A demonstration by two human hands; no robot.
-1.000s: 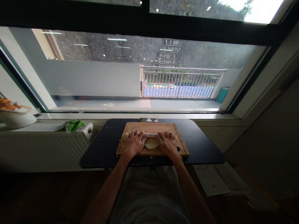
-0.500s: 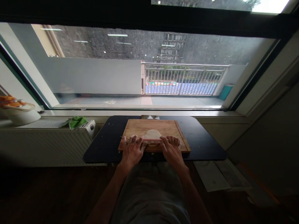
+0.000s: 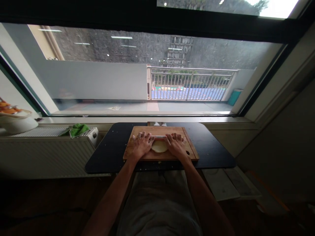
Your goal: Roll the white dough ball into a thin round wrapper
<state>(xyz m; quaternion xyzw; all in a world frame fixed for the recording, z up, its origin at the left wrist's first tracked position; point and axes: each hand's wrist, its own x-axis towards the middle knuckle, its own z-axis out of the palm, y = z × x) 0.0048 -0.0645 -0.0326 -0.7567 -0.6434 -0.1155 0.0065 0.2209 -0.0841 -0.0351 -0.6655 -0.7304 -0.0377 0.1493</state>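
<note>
A pale, flat round of dough (image 3: 159,147) lies on the wooden cutting board (image 3: 169,130). Across its far edge runs a thin white rolling pin (image 3: 158,137) with a reddish stripe. My left hand (image 3: 142,143) presses on the pin's left part, and my right hand (image 3: 176,144) covers the right part. Both hands have their fingers bent over the pin, so its ends are hidden. The visible stretch of pin lies between my thumbs.
Under the board is a dark folding-style table (image 3: 214,147) with rounded corners. A window with a sill (image 3: 192,119) stands beyond it. At left are a white radiator (image 3: 49,154), a green cloth (image 3: 79,129) and a white container (image 3: 18,121). Flat panels (image 3: 219,183) lie low at right.
Both hands have pushed the rolling pin away from me, from the dough's near part to its far edge. More of the dough's near side now shows. The view has shifted slightly.
</note>
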